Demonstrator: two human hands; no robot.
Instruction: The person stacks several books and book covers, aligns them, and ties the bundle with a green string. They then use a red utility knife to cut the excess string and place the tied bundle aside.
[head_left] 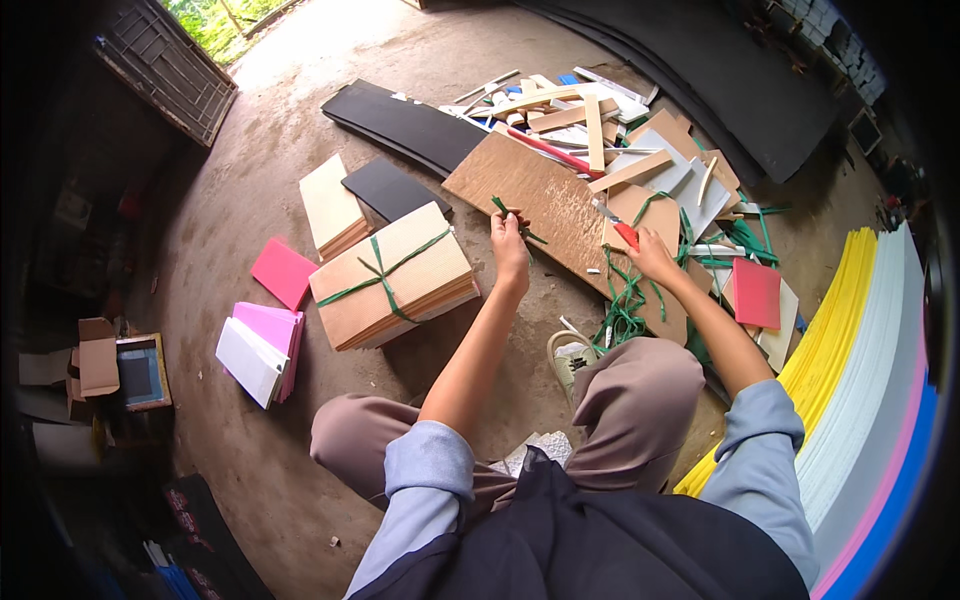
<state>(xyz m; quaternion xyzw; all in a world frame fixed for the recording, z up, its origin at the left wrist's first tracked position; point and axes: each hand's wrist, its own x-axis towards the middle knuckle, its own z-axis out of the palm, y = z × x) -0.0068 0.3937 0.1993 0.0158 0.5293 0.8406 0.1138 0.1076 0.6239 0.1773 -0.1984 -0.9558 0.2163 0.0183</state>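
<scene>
My left hand point(509, 240) is closed on a short bunch of green plastic string point(500, 205), whose ends stick out on both sides of the fingers. My right hand point(655, 257) grips a knife with a red handle point(626, 234); its pale blade points up and left over a long brown board point(540, 195). Beside that hand lies a tangle of green string point(627, 305). Left of my left hand sits a stack of tan sheets point(395, 275), bound crosswise with green string knotted on top.
Tan point(332, 205), black point(395, 188), red point(281, 272) and pink-and-white point(262, 350) sheets lie at the left. Mixed offcuts point(590, 115) heap beyond the board. Long yellow point(820, 340) and white sheets curve along the right. My shoe point(568, 360) is close to the string tangle.
</scene>
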